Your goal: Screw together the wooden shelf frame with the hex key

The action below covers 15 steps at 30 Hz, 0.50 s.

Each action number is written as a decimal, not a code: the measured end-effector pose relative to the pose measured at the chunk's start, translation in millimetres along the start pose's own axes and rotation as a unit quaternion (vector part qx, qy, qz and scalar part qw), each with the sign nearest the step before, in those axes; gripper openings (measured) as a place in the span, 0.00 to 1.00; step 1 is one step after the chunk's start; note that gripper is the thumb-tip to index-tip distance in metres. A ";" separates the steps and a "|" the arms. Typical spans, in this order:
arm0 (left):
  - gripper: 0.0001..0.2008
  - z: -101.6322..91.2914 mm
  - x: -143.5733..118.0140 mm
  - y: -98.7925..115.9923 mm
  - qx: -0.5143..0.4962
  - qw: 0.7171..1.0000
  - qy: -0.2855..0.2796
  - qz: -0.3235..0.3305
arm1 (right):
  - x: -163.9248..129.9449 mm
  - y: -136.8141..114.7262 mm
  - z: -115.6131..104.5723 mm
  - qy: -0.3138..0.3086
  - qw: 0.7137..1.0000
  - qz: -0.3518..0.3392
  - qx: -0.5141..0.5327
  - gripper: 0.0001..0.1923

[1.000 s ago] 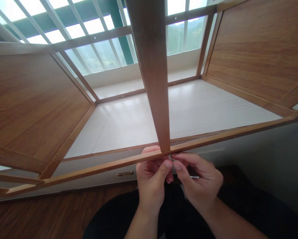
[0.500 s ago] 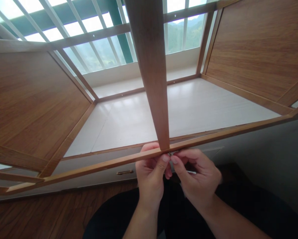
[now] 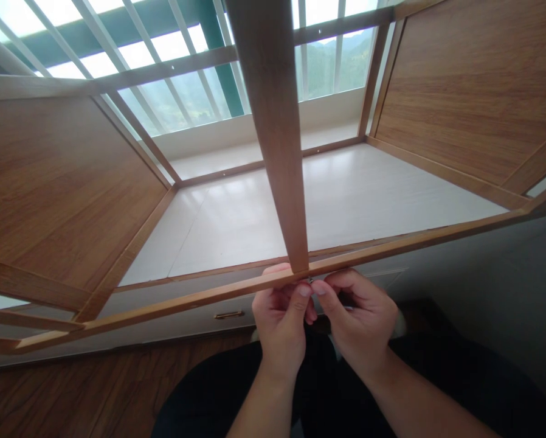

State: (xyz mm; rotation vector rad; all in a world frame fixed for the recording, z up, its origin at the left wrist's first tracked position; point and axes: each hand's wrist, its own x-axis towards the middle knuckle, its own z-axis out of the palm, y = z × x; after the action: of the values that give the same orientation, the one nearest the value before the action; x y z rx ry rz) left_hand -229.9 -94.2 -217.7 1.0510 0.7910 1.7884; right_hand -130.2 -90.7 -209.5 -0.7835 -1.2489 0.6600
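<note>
hands under front rail (image 3: 172, 305) at post (image 3: 282, 152) joint. left hand (image 3: 282, 319) and right hand (image 3: 357, 316) pinch small metal fastener (image 3: 310, 280) between fingertips, touching rail underside.

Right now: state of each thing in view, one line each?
Left hand: thumb and fingers pinched at the joint under the front rail.
Right hand: fingertips pinched beside the left thumb, on a small metal part, too small to identify.
Front rail: spans the wooden frame, hands touching it.
Upright slat: meets the front rail at the joint.
Drawer handle: drawer closed.
</note>
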 end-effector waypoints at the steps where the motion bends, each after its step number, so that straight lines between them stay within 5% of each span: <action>1: 0.07 -0.1 -0.6 -1.3 0.001 1.000 0.002 0.001 | 0.5 -0.1 -0.2 -0.003 1.000 0.003 -0.003 0.10; 15: 0.11 -2.0 -4.3 -5.9 0.031 0.999 0.014 -0.034 | -1.7 6.2 -4.1 -0.031 0.999 0.012 0.039 0.09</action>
State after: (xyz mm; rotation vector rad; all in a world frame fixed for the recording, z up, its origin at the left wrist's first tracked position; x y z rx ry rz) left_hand -228.5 -96.0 -225.0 1.0300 0.8945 1.7331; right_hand -126.6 -89.1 -216.0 -0.7187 -1.2637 0.7521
